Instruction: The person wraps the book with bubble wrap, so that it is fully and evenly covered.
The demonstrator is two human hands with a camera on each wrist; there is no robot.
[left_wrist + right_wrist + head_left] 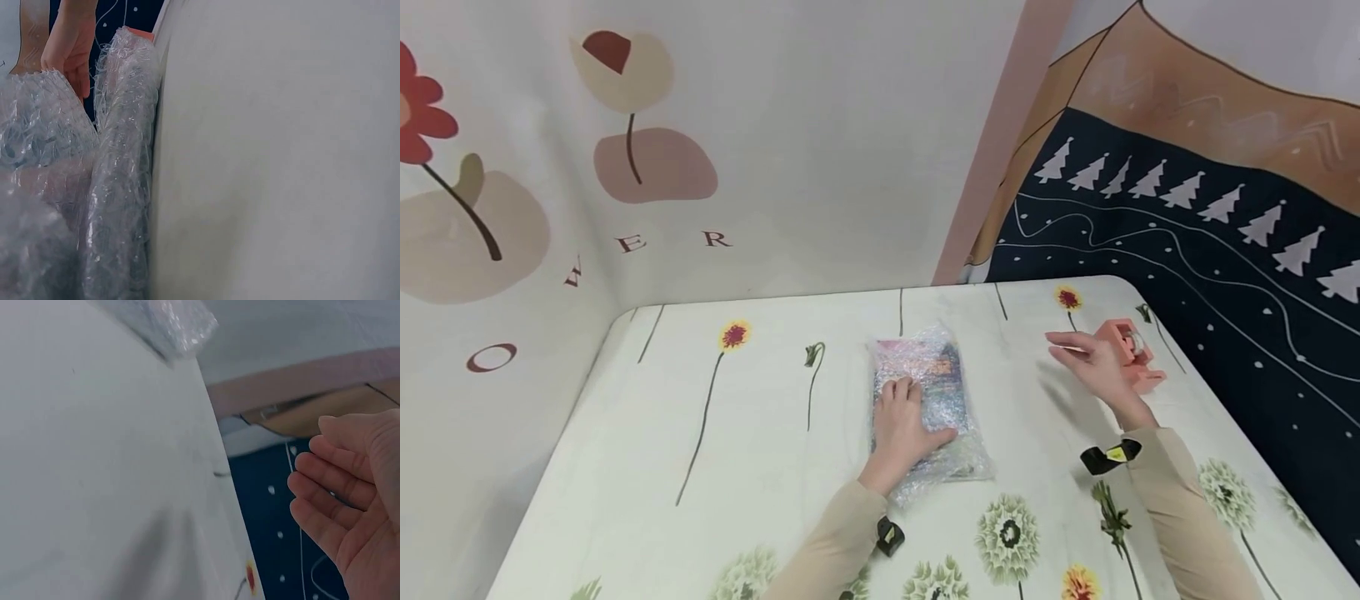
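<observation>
A flat package in bubble wrap [928, 375] lies on the table, with a colourful printed item showing through the clear layers. My left hand [901, 425] rests on top of it, thumb spread out to the right. In the left wrist view the wrap [122, 169] fills the left side, its loose edge standing up. Held in the air to the right of the package is my right hand [1093, 367], fingers relaxed and nothing in them. Just beyond that hand stands a pink tape dispenser [1135, 354] with a roll in it, partly covered by the hand in the head view.
The table [775, 467] wears a white cloth printed with flowers. A pale curtain [820, 167] hangs along the back, and a dark one with white trees [1187, 242] hangs by the right edge. Both wrists carry black straps [1111, 458].
</observation>
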